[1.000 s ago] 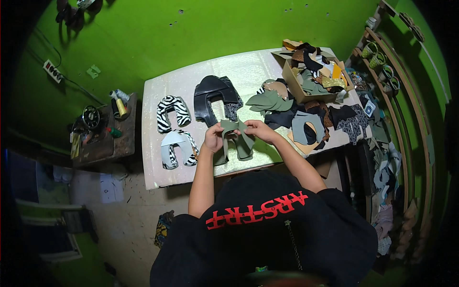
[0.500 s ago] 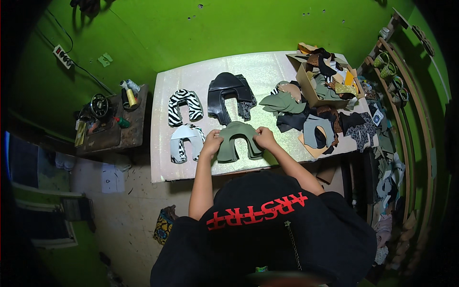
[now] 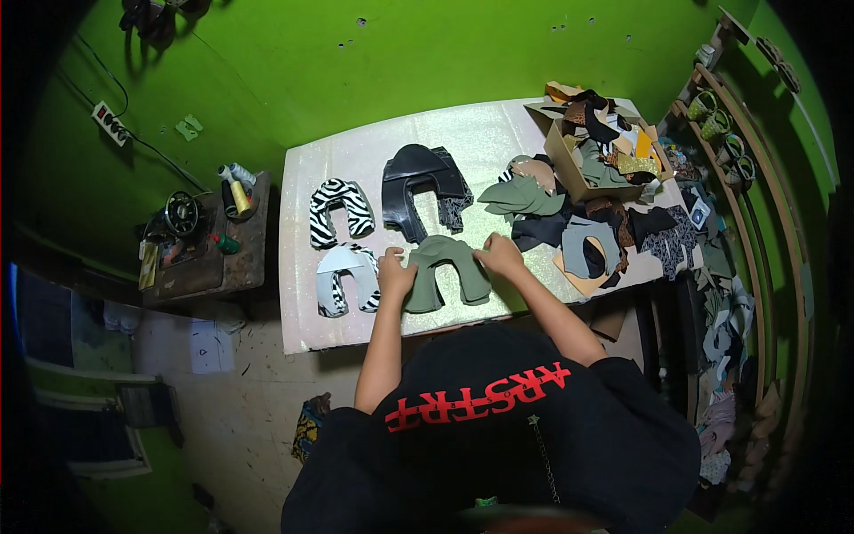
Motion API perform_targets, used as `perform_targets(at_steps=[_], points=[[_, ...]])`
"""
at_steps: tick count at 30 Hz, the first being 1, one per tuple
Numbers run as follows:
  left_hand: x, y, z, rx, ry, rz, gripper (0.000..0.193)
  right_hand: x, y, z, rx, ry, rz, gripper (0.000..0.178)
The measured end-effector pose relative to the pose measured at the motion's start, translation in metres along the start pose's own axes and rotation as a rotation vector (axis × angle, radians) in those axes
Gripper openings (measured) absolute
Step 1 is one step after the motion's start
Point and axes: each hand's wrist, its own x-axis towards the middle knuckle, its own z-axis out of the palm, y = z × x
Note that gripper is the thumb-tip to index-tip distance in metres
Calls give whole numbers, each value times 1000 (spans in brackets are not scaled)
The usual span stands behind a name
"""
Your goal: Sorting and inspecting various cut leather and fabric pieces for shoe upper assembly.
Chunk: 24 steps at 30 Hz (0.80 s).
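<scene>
A stack of olive-green U-shaped cut pieces [image 3: 447, 251] lies on the table in front of me, its opening toward me. My left hand [image 3: 397, 271] is at the stack's left edge, thumb and fingers apart. On the other side my right hand [image 3: 501, 256] has its index finger raised and its thumb close to the right edge; both hands look open. Just beyond lies a stack of glossy black U-shaped pieces [image 3: 407, 191]. To the left are zebra-print U-shaped pieces [image 3: 354, 206] and, nearer, another zebra-print stack with a pale piece on top [image 3: 349, 260].
A cardboard box [image 3: 569, 169] of scraps stands at the back right, with green pieces [image 3: 525, 198] and dark offcuts beside it. Left of the table [image 3: 307, 334] is a sewing machine [image 3: 182, 214] with thread cones [image 3: 240, 196]. A wooden rack [image 3: 747, 222] holds footwear on the right.
Both hands have loosened from the green stack's edges, and their fingers have spread. The stack now lies flatter on the table. The whole view has shifted slightly.
</scene>
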Motion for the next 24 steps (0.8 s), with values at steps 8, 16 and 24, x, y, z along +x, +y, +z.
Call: perform_targets(at_steps=[8,16,24], points=[[-10,36,-10,-296,-273,-2,23,70,26,-43,26,458,-108,44],[-21,32,13,-317,-262,189,26,97,41,-37,-45,452,-172,38],[-18,25,21,-244,-278,266,36,63,12,-44,-7,698,-375,6]])
